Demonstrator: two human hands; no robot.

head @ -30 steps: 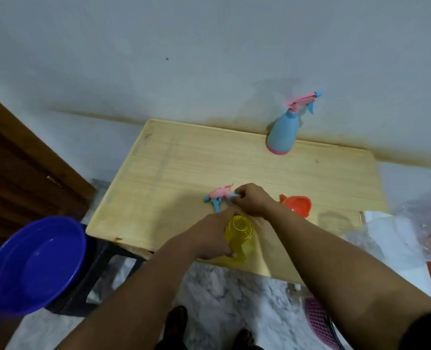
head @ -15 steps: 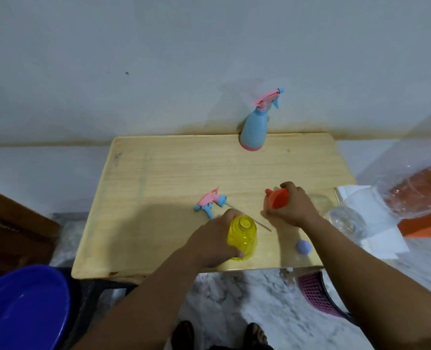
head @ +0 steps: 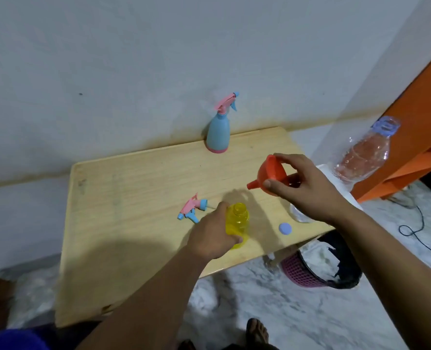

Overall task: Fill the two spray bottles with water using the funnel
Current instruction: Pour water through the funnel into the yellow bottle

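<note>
Two hands: left (head: 213,237) gripping yellow bottle (head: 237,223), right (head: 308,190) pinching raised funnel (head: 271,174).

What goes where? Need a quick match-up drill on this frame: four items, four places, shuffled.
Items:
1. funnel
2. yellow bottle
3. blue spray bottle
4. loose spray head

Places:
A. standing at the back of the table, by the wall
B. held in the air by the right hand
C. lying on the table, left of the yellow bottle
D. upright on the table, gripped by the left hand

Pairs: 1-B, 2-D, 3-A, 4-C
</note>
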